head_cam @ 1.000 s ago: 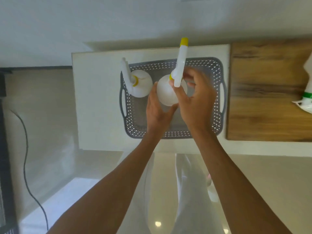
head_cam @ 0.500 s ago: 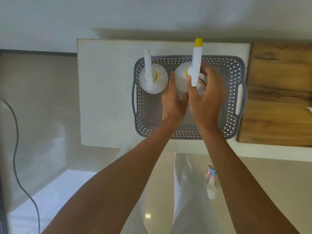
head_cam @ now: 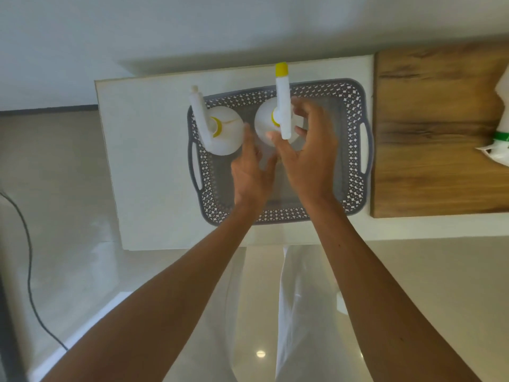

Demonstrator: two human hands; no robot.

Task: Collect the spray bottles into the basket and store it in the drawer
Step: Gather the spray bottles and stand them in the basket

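A grey perforated basket (head_cam: 355, 150) sits on a white tabletop (head_cam: 148, 161). One white spray bottle with a yellow collar (head_cam: 226, 133) stands in its far left corner. A second white spray bottle with a yellow nozzle tip (head_cam: 264, 119) stands upright beside it, in the far middle of the basket. My left hand (head_cam: 253, 175) cups this second bottle's near left side. My right hand (head_cam: 311, 158) wraps its right side, thumb on the front and fingers spread. A third bottle with a green collar (head_cam: 499, 144) lies at the right edge.
A wooden board (head_cam: 429, 139) adjoins the white tabletop on the right, and the green-collared bottle rests on it. A black cable (head_cam: 29, 271) trails over the pale floor at left. The wall runs close behind the table. My white trousers show below the table edge.
The bottle in my hands went from above the basket's middle down to its far side, next to the first bottle. My fingers have spread wider around it.
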